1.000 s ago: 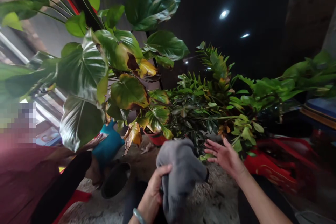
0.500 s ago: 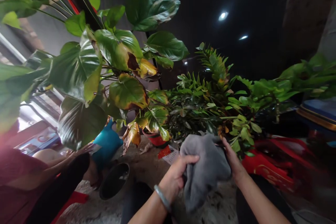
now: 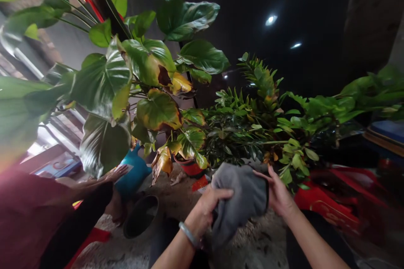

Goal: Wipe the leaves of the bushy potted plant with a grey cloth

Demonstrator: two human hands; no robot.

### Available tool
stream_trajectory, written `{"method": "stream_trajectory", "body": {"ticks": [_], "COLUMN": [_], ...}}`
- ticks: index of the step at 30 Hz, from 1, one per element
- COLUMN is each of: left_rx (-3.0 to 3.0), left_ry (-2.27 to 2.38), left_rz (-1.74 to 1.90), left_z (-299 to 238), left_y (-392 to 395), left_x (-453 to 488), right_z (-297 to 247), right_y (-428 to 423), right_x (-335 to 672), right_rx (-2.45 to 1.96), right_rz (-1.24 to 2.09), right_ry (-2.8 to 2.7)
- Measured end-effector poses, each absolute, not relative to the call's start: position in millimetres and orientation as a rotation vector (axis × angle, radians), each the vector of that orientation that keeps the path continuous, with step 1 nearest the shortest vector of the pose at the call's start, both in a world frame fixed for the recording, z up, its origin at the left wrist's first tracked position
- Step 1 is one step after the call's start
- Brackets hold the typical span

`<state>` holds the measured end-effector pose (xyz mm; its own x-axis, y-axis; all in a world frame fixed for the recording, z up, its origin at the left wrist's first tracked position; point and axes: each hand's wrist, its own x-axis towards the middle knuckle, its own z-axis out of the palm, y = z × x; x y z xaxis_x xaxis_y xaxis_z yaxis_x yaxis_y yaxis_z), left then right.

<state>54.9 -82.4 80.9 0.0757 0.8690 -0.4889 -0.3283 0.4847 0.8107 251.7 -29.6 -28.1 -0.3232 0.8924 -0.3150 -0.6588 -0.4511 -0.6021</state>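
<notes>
- Holding the grey cloth (image 3: 241, 197) above the floor (image 3: 261, 241): left hand (image 3: 205, 208), thumb and fingers clamped on it.
- Right hand (image 3: 280, 195): at the cloth's right edge, fingers partly behind it; grasp, I cannot tell.
- Progress, I judge: cloth taken up; bunched, not spread.
- Plants (image 3: 233, 122) beyond: lower stems obscured to me.
- Co-worker (image 3: 31, 214), left: head not visible.

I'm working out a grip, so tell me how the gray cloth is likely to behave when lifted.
The gray cloth is probably floppy: it bends into folds and sags below the left hand. It likely won't slip easily, since its surface looks soft and dull rather than glossy. Breaking seems unlikely, as it appears to be fabric.
</notes>
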Motion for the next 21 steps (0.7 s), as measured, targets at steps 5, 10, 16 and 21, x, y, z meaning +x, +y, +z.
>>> {"method": "stream_trajectory", "body": {"ticks": [5, 10, 16, 21], "left_rx": [0.545, 0.295, 0.063, 0.056], "left_ry": [1.091, 1.030, 1.375, 1.235], "left_rz": [1.040, 1.462, 1.051, 1.216], "left_z": [101.2, 121.9, 62.9, 92.3], "left_y": [-94.3, -63.4, -113.1, -111.0], "left_x": [25.4, 2.9, 16.1, 10.3], "right_z": [-26.0, -27.2, -24.7, -24.4], "right_y": [-30.0, -29.7, -32.2, -32.7], "right_x": [249.8, 251.8, 253.2, 251.4], "right_rx": [-0.692, -0.720, -0.724, -0.718], "right_rz": [1.941, 1.914, 1.891, 1.886], "right_ry": [-0.517, -0.496, -0.514, -0.522]}}
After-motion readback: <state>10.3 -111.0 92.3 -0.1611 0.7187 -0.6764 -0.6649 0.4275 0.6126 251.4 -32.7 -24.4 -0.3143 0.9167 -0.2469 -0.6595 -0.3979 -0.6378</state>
